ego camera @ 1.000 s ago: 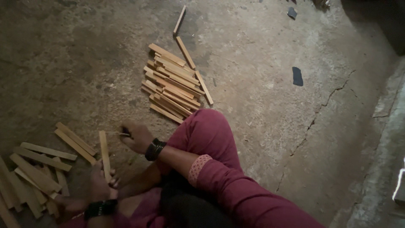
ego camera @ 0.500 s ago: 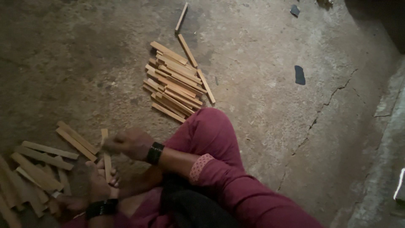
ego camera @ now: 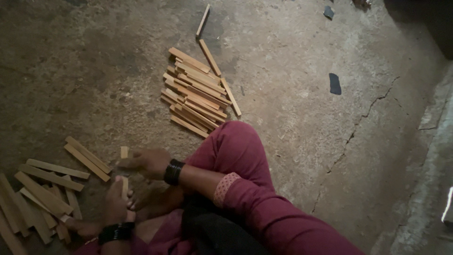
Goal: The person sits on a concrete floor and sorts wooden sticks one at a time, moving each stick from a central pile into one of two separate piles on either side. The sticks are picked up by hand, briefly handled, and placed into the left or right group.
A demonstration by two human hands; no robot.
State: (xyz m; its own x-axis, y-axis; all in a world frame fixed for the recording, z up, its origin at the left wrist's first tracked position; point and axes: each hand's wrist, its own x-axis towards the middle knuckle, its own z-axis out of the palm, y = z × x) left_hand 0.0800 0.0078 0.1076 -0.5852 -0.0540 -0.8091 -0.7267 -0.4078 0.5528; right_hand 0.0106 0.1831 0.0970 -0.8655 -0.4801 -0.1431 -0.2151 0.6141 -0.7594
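1. Landmark: the raised knee in dark red cloth. The wooden strip lies on the concrete floor just left of it, lengthwise away from the person.
2. Right hand: fingers curled over the strip's far end, pinching it.
3. Left hand: fingers closed narrow on the strip's near end.
4. Handling, my read: light, stiff, dry, thin enough to snap if bent; grip at both ends, as held.
5. Neat stack of strips above the knee; loose scattered strips far left of it.
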